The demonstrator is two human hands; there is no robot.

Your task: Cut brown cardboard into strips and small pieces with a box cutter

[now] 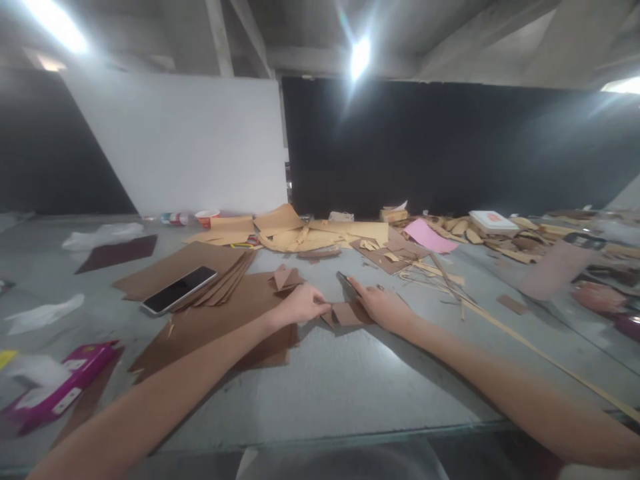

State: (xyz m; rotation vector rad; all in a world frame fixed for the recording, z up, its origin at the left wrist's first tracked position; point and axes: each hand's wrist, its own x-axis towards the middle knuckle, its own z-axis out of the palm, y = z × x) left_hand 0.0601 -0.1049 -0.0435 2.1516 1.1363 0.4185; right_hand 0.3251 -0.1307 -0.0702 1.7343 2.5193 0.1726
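My left hand (300, 305) is closed in a pinch on the left edge of a small brown cardboard piece (346, 313) lying on the grey table (340, 380). My right hand (381, 305) rests on the right side of that piece and grips a dark knife-like tool (345, 280), forefinger stretched along it. Large brown cardboard sheets (220, 327) lie under and left of my left forearm. Small folded brown triangles (285, 277) sit just behind my left hand.
A black phone (179, 289) lies on a stack of brown sheets at the left. A pink box (60, 390) is at the near left. Tan offcuts (300, 233), a pink sheet (429, 235) and a white box (493, 221) crowd the back. Another person's hand (597, 297) is at the right.
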